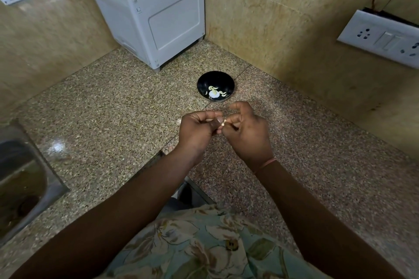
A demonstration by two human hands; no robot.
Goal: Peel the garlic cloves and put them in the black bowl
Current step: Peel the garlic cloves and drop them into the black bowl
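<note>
A small black bowl stands on the granite counter near the corner, with a few pale peeled cloves lying in it. Just in front of the bowl my two hands meet above the counter. My left hand pinches a small pale garlic clove between thumb and curled fingers. My right hand pinches the same clove from the other side, its fingers curled. Most of the clove is hidden by my fingertips.
A white boxy appliance stands in the back corner behind the bowl. A steel sink is set into the counter at the left. Socket plates hang on the right and left walls. The counter's inner edge runs below my forearms.
</note>
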